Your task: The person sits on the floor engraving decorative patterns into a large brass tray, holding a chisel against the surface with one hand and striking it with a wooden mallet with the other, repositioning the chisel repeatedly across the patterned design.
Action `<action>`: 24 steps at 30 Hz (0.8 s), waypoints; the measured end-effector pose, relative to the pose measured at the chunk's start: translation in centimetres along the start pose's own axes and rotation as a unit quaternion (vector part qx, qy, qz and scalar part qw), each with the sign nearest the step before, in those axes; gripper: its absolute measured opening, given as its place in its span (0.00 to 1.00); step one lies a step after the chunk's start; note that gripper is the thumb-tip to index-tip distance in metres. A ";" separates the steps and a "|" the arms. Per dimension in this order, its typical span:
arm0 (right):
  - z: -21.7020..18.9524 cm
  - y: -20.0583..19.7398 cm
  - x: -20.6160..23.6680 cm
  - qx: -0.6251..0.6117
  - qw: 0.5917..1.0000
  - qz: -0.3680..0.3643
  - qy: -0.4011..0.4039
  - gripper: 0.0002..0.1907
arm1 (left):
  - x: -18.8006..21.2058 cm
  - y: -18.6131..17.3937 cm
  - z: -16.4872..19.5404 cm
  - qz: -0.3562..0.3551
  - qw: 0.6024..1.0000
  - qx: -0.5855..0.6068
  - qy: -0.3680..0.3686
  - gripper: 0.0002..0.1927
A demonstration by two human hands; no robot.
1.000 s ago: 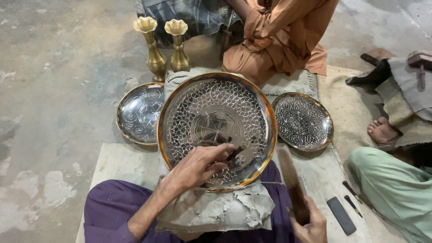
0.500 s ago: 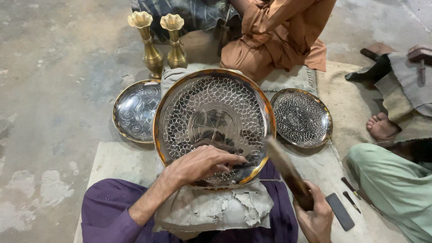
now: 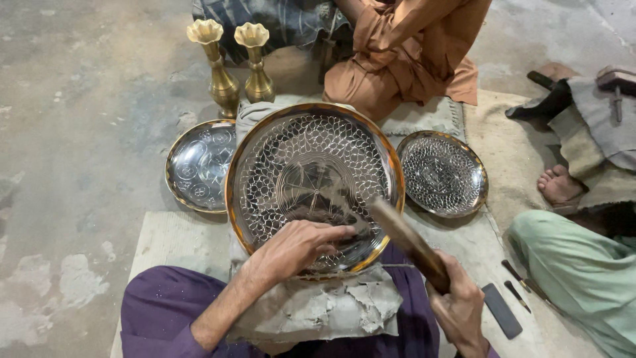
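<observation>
Brass-rimmed and round, the large engraved tray lies tilted toward the person on a cracked grey pad across the lap, its silvery face cut with a scale-like lattice around a central medallion. It looks stiff and fairly heavy for sheet metal, smooth and likely slippery on the polished face, so the raised rim seems the safest place to take hold; the fine cut pattern could mark if knocked. The left hand rests on the tray's near part, fingers closed narrowly around a small dark chisel whose tip touches the metal. The right hand is wrapped around a wooden mallet handle that slants up over the tray's lower right edge; its head is blurred. Two smaller engraved plates flank the tray: one with rounded motifs to the left, one finely latticed to the right. Two fluted brass vases stand upright beyond. A flat dark stone and thin tools lie on the mat near the right hand. Other people sit close by, one in orange cloth, another in pale green.
</observation>
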State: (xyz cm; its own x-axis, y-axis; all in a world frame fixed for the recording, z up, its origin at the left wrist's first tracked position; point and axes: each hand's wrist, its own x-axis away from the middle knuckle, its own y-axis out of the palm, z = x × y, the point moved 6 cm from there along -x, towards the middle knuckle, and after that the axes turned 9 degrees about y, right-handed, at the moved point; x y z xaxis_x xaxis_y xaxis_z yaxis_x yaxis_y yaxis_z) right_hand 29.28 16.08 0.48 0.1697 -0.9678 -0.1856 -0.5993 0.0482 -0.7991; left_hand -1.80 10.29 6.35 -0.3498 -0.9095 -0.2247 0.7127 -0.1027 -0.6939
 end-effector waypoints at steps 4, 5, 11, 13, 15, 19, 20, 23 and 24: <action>-1.5 0.5 -2.0 -0.165 0.982 -0.097 0.002 0.28 | 0.9 -0.5 0.5 0.089 0.996 0.003 0.002 0.28; -1.8 0.2 -3.0 -0.013 0.994 -0.106 -0.009 0.30 | 0.9 -0.5 0.4 0.099 0.995 0.010 -0.011 0.29; -6.5 -2.1 -6.6 -0.099 0.984 -0.145 -0.039 0.35 | 2.2 -0.4 0.9 0.198 0.979 0.037 -0.045 0.33; -8.2 -2.3 -7.7 0.000 0.982 -0.182 -0.050 0.37 | 2.2 -0.1 0.6 0.206 0.975 0.037 -0.070 0.33; -9.7 -3.2 -8.3 0.236 0.954 -0.166 -0.086 0.41 | 2.3 0.3 0.2 0.209 0.971 0.024 -0.111 0.28; -14.9 -4.5 -9.0 -0.004 0.975 -0.137 -0.175 0.36 | 3.1 0.8 -1.0 0.250 0.948 0.071 -0.182 0.28; -15.6 -4.5 -9.2 0.066 0.967 -0.154 -0.192 0.38 | 3.2 1.0 -1.1 0.262 0.944 0.087 -0.182 0.28; -16.6 -4.6 -9.9 0.244 0.938 -0.174 -0.173 0.42 | 4.0 1.5 -1.2 0.325 0.917 0.125 -0.193 0.27; -16.8 -4.4 -10.1 0.297 0.926 -0.176 -0.155 0.42 | 4.4 1.7 -1.3 0.352 0.904 0.137 -0.200 0.27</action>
State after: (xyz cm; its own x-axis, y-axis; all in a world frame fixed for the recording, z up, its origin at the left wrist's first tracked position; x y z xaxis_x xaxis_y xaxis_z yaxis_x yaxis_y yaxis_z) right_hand 17.12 21.46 15.49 0.5439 -0.8367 0.0650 0.0563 -0.0409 -0.9976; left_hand -2.91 6.67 3.34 0.4571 -0.8560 -0.2413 0.8167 0.5115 -0.2672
